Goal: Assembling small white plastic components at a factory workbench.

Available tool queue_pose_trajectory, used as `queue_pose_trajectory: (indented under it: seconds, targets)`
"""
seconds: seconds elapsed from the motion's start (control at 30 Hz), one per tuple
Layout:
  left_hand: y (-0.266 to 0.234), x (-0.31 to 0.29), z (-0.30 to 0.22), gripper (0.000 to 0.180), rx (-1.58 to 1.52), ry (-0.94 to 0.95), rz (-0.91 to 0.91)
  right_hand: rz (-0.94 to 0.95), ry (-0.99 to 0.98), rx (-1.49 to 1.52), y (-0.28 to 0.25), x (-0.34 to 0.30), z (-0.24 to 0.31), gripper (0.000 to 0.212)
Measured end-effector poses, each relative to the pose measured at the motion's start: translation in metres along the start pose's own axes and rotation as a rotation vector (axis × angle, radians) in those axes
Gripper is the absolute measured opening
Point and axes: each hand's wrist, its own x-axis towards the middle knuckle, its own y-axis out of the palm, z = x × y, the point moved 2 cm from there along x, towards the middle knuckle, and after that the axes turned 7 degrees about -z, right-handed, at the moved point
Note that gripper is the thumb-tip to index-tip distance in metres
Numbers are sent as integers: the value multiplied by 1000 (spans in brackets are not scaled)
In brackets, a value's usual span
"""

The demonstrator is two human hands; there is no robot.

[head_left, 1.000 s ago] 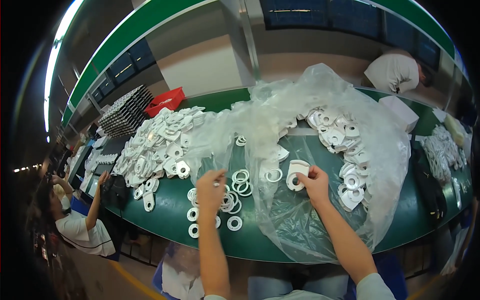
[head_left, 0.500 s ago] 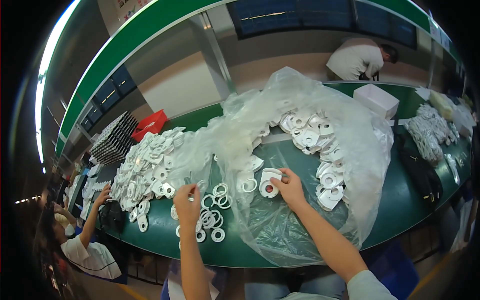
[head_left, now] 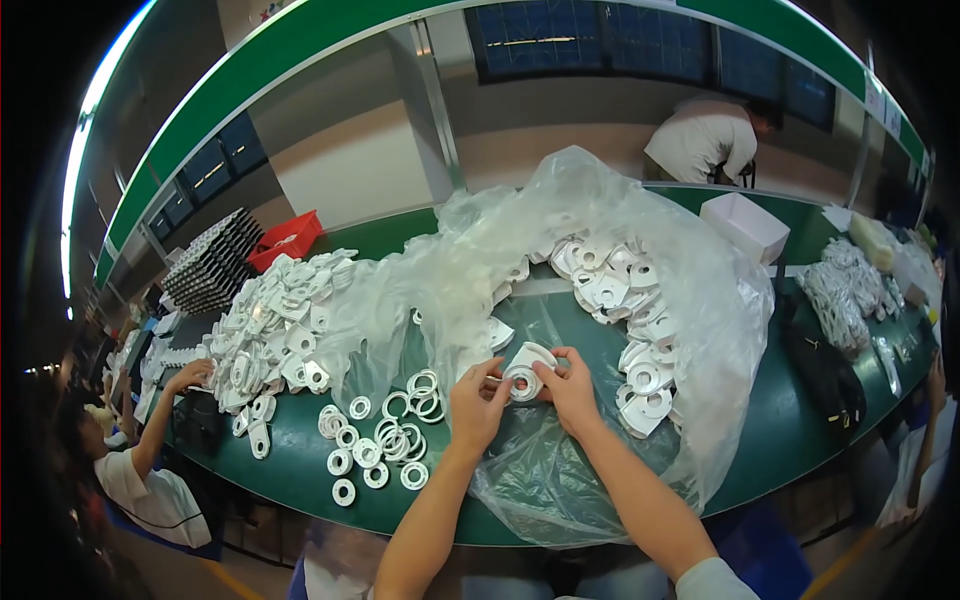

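At frame centre, left hand (head_left: 478, 400) and right hand (head_left: 568, 388) together pinch one white plastic part (head_left: 524, 372); roughly sixteen loose white rings (head_left: 385, 440) lie lower left.

Your left hand (head_left: 478, 400) & right hand (head_left: 570, 390) meet in the middle, both on one flat part (head_left: 524, 372) — it sits above the plastic bag (head_left: 560, 470) spread on the table (head_left: 790, 440). Left of your hands lie loose rings (head_left: 385, 440); further left, a big pile of parts (head_left: 265, 335). More parts (head_left: 625, 300) lie in the bag, right of & behind your hands. Behind the pile — stacked trays (head_left: 210, 265) w/ a bin (head_left: 285, 238) to their right. A box (head_left: 745, 225) sits far back on the right.
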Motion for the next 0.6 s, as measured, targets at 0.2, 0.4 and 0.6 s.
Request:
queue_pose_trajectory:
  seconds: [0.2, 0.4, 0.6]
  targets:
    - [-13, -5, -8, 27, 78, 10, 29, 205, -82, -158, 1, -2, 3, 43]
    - [-22, -1, -21, 28, 89, 65, 195, 132, -12, -238, -5, -4, 9, 48]
    - [-102, 26, -10, 17, 524, 144, -238, 179, -115, -259, -2, -2, 3, 40]
